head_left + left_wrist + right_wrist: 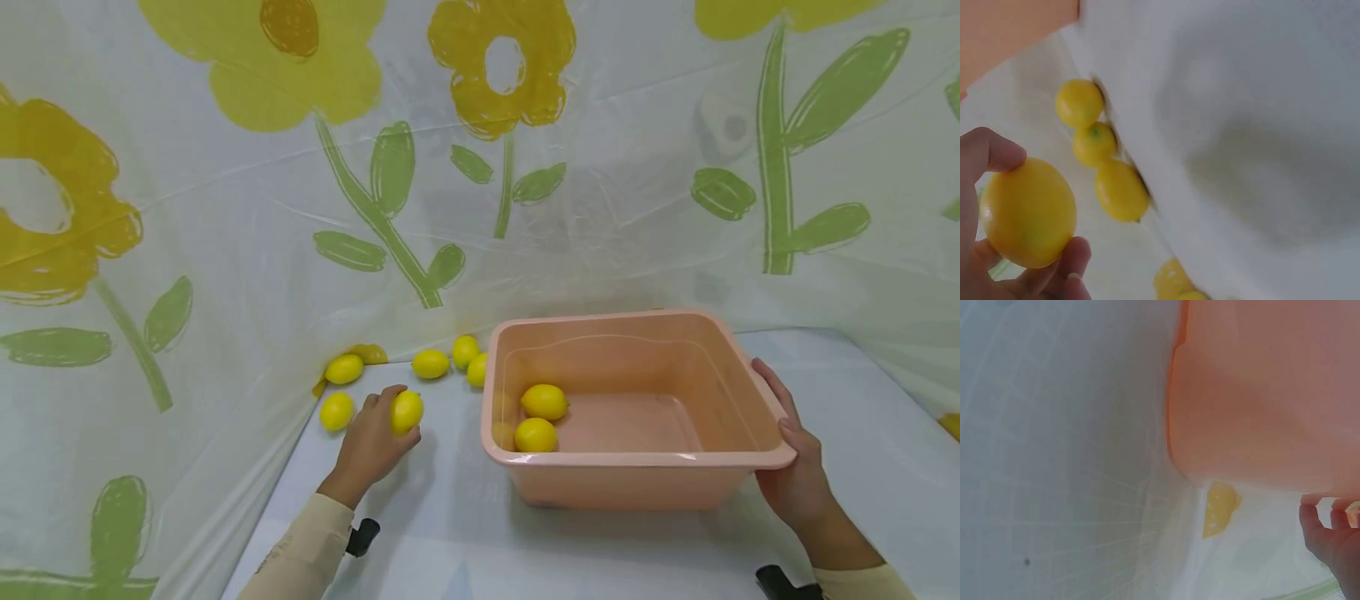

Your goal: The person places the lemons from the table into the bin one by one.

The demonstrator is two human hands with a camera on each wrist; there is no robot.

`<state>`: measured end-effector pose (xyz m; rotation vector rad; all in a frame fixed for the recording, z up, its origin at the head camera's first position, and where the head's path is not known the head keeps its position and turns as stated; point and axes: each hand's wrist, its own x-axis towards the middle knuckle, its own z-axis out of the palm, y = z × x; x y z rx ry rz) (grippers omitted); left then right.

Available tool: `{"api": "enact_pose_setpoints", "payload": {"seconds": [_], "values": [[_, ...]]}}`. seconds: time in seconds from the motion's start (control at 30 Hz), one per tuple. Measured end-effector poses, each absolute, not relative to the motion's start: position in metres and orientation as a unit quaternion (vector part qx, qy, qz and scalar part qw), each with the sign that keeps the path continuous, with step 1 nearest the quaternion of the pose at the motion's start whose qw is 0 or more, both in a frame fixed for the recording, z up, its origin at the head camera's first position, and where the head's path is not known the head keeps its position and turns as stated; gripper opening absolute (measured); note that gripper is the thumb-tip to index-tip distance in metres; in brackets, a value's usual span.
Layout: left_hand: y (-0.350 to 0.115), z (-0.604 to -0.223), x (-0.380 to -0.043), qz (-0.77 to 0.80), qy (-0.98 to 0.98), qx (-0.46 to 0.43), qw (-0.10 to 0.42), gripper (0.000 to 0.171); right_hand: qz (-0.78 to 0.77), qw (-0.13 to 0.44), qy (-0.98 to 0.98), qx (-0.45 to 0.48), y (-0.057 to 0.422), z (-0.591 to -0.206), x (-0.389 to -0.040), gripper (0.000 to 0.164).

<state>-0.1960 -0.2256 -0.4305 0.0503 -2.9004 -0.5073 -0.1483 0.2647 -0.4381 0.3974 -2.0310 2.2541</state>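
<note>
My left hand [372,442] holds a yellow lemon [407,412] above the table, left of a pink plastic basin [600,482]. In the left wrist view, thumb and fingertips grip that lemon [1029,212] from opposite sides. Two lemons lie inside the basin at its left end, one lemon [544,402] behind another lemon [536,435]. My right hand [798,467] grips the basin's right rim, thumb on top. From the right wrist, its fingers [1319,531] show against the basin's wall [1260,412]; the rest of that hand is cut off.
Several loose lemons lie on the white table [450,533]: a lemon [337,412] beside my left hand, a lemon [344,368] by the curtain, and others [431,363] along the back, one partly hidden by the basin. A flower-patterned curtain [600,208] hangs behind and left.
</note>
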Motion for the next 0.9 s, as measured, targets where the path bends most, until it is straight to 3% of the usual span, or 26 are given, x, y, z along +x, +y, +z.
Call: {"api": "enact_pose_setpoints", "payload": {"seconds": [0.9], "values": [[-0.184,-0.403,-0.194,-0.233,-0.957,-0.047,0.168,0.064,0.729,0.045,-0.67,0.136,0.266,-0.439,-0.148,0.058]]}}
